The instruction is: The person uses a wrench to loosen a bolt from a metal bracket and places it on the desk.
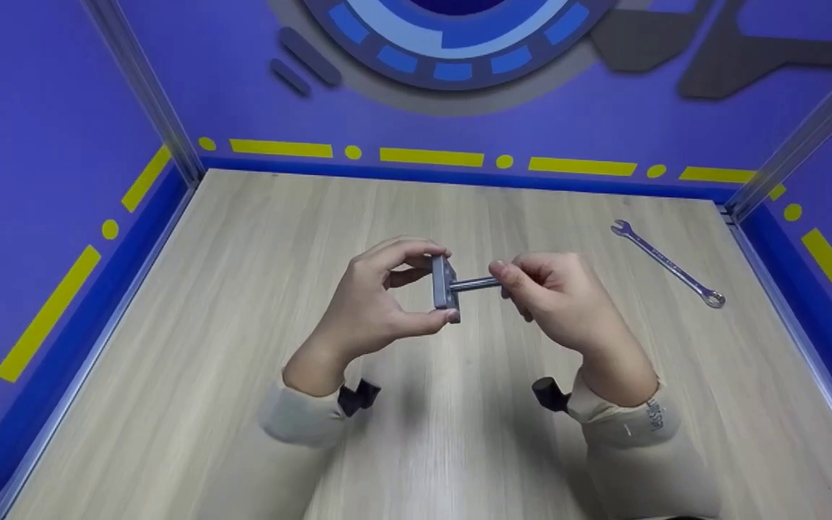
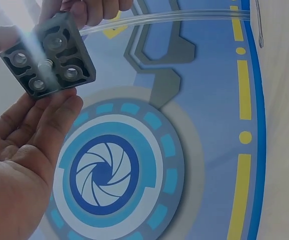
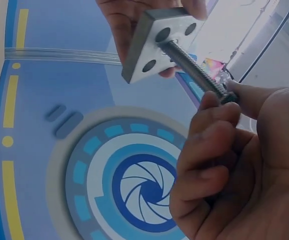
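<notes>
Above the middle of the table, my left hand (image 1: 376, 300) grips a small square grey plate (image 1: 440, 282) by opposite edges, thumb below and fingers on top. The plate stands on edge. Holes near its corners and a ribbed face show on the plate (image 2: 77, 56) in the left wrist view. A long threaded bolt (image 1: 474, 284) enters the plate near its centre from the right. Its head end is pinched between thumb and fingertips of my right hand (image 1: 564, 300). In the right wrist view most of the bolt (image 3: 192, 68) is outside the plate's smooth face.
A combination wrench (image 1: 667, 265) lies on the wooden table (image 1: 243, 289), right of the right hand. Blue panels (image 1: 416, 130) with yellow marks close off the back and both sides, joined by metal corner posts. Black wrist cameras (image 1: 550, 394) stick out near the cuffs.
</notes>
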A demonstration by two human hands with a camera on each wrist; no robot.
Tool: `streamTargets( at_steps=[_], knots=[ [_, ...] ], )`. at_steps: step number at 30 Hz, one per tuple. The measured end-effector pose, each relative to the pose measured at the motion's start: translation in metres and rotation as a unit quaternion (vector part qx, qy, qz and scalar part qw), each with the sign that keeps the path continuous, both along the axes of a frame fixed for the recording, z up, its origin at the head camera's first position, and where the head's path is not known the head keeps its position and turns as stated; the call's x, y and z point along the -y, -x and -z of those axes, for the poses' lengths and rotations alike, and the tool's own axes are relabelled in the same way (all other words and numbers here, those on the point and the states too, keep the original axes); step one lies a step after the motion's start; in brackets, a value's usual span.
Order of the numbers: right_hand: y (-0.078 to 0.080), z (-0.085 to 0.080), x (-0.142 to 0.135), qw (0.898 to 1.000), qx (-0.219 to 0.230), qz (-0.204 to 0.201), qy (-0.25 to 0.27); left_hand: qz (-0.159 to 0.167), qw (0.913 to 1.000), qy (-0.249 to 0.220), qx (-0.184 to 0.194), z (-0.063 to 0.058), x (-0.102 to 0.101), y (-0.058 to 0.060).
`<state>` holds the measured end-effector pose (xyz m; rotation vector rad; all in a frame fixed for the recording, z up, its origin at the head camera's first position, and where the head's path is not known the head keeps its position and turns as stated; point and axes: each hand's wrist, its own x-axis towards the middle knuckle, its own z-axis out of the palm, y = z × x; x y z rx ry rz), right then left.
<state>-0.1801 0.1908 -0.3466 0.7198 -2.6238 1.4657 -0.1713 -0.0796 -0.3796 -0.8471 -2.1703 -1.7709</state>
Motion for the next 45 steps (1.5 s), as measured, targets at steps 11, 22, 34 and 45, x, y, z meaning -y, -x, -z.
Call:
streamTargets(
  at_steps=[11,22,34,45],
  knots=[
    [0.001,0.002,-0.003,0.993,-0.113,-0.005,0.028,-0.009,0.9997,-0.005,0.02,0.004,0.004,0.008],
    [0.008,0.003,-0.006,0.987,-0.15,-0.03,0.043,-0.003,0.9988,-0.012,0.048,0.002,0.005,0.008],
    [0.014,0.012,0.009,0.997,0.046,0.054,-0.005,-0.009,0.9994,0.007,0.032,0.006,0.001,0.01],
    [0.013,0.007,0.004,1.0,0.002,0.03,-0.006,-0.019,0.9992,0.014,0.032,0.006,0.002,0.012]
  ],
)
